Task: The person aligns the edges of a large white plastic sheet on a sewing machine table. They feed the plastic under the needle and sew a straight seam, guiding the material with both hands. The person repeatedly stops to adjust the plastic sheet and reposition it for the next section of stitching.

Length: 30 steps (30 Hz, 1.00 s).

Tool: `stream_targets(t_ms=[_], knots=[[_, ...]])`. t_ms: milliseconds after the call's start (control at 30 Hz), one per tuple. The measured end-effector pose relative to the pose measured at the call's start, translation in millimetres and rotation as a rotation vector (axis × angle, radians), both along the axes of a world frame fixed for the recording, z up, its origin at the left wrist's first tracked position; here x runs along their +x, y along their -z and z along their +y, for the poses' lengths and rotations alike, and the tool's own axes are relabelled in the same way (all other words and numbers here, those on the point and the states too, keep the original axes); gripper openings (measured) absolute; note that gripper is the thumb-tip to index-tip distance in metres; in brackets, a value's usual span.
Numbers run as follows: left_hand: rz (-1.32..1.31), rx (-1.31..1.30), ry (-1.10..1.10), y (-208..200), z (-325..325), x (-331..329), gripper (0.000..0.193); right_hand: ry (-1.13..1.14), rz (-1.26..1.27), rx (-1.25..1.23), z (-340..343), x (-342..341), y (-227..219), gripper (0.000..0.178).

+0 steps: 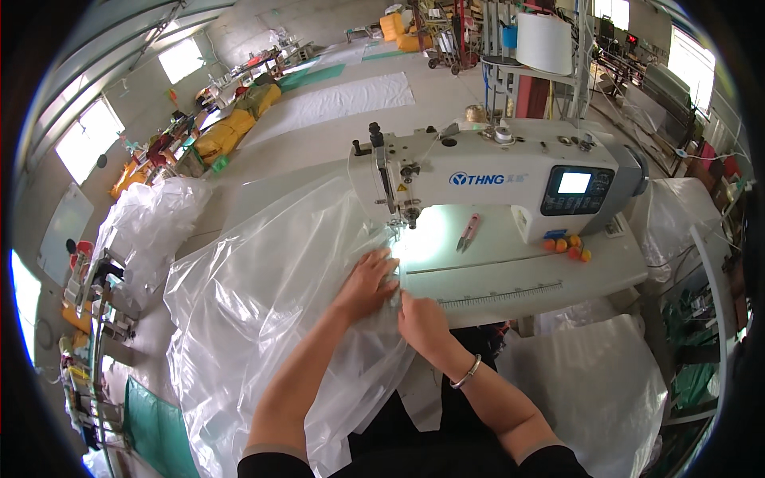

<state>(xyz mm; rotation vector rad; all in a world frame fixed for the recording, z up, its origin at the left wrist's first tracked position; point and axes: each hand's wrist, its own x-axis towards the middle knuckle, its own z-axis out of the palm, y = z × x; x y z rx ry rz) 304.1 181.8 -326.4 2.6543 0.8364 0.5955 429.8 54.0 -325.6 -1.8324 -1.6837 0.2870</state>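
A large clear plastic sheet (255,271) spreads over the left of the sewing table and drapes down toward my lap. Its right edge runs under the lit needle area of a white sewing machine (486,163). My left hand (368,280) lies on the sheet just in front of the presser foot, fingers stretched out and pressing down. Closer to me, my right hand (422,320) is closed in a pinch on the sheet's edge at the table's front. A bracelet circles the right wrist. Pink-handled thread snips (468,233) rest on the table right of the needle.
Small orange-red fruits (570,247) sit by the machine's base. A ruler strip (502,295) runs along the table's front. More plastic sheeting (590,390) hangs at the lower right, and a plastic heap (151,231) stands at left. A white thread cone (544,44) is behind.
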Motion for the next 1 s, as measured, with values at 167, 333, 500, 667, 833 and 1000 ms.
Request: stream_targets(t_ms=[167,333,500,667,833,1000], knots=[[-0.079,-0.039,-0.008,-2,37,20,0.040,0.023,-0.038,0.000,27,15,-1,0.013],[-0.080,-0.143,-0.071,5,88,27,0.037,0.048,-0.048,0.075,59,26,13,0.023],[-0.411,-0.065,-0.119,-14,13,10,0.051,0.042,0.406,0.148,27,35,5,0.034],[0.208,-0.070,0.131,-31,-189,-92,0.073,0.093,0.538,0.418,-54,30,21,0.035],[1.073,-0.317,0.483,22,-296,-233,0.052,-0.051,0.587,0.296,-98,-15,53,0.021],[0.900,-0.205,0.252,48,-355,-359,0.039,-0.217,0.643,-0.090,-123,-44,55,0.036]])
